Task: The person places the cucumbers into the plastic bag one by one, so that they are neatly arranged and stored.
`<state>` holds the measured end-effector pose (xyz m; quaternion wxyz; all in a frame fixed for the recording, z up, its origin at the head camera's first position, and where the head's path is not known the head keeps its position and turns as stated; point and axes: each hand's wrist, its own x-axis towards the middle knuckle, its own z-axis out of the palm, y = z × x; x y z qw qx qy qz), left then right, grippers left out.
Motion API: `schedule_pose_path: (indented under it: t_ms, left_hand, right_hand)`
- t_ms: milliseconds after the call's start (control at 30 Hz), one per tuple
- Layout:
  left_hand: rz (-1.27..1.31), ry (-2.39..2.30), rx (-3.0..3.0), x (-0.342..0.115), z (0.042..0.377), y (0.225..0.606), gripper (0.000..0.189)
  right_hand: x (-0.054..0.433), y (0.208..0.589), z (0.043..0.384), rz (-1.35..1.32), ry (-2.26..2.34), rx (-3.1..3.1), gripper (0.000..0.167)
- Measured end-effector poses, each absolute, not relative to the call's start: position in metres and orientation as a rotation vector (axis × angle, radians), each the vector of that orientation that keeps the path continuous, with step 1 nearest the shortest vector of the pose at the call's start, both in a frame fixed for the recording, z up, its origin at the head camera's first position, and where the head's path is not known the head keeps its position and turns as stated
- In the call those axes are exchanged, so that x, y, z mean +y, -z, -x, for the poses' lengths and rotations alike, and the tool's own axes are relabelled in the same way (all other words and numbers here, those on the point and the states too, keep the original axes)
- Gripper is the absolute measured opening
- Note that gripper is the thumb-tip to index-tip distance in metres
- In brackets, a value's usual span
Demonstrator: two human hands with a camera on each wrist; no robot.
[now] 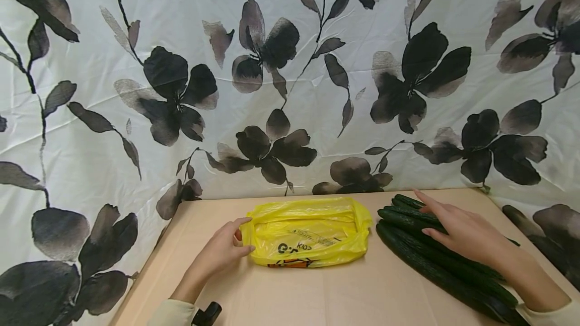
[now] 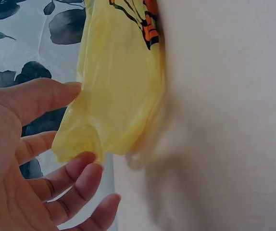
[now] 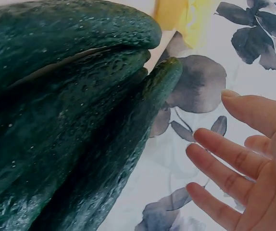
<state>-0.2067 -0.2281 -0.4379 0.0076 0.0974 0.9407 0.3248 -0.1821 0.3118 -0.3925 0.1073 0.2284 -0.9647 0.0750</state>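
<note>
A yellow plastic bag point(image 1: 312, 233), folded into a flat bundle with dark lettering and an orange print, lies mid-table. My left hand point(image 1: 224, 245) is at its left end, thumb and fingertips right at the edge, the fingers loosely bent. In the left wrist view the fingertips point(image 2: 87, 159) meet the bag's corner point(image 2: 114, 110). Several long dark green cucumbers point(image 1: 421, 250) lie side by side at the right. Over them my right hand point(image 1: 466, 230) is spread with nothing in it. The right wrist view has the cucumbers point(image 3: 70, 125) beside its parted fingers point(image 3: 224, 159).
The light beige tabletop point(image 1: 281, 296) ends at the back against a white cloth point(image 1: 335, 130) with a dark floral print. That cloth also drops past the table's left and right edges. A small black device point(image 1: 207, 313) sits at my left wrist.
</note>
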Motion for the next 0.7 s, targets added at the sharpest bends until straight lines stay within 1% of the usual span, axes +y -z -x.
schedule_pose_path:
  t_ms: [267, 500, 700]
  left_hand:
    - [-0.285, -0.970, 2.949, -0.226, 0.207, 0.438, 0.077]
    - [-0.244, -1.009, 2.918, -0.222, 0.212, 0.440, 0.060]
    - [-0.202, -1.092, 2.857, -0.219, 0.215, 0.443, 0.060]
  right_hand:
    - [0.321, 0.397, 0.180, -0.673, -0.230, -2.842, 0.101]
    - [0.325, 0.399, 0.184, -0.667, -0.231, -2.864, 0.099]
    - [0.331, 0.402, 0.188, -0.666, -0.228, -2.876, 0.100]
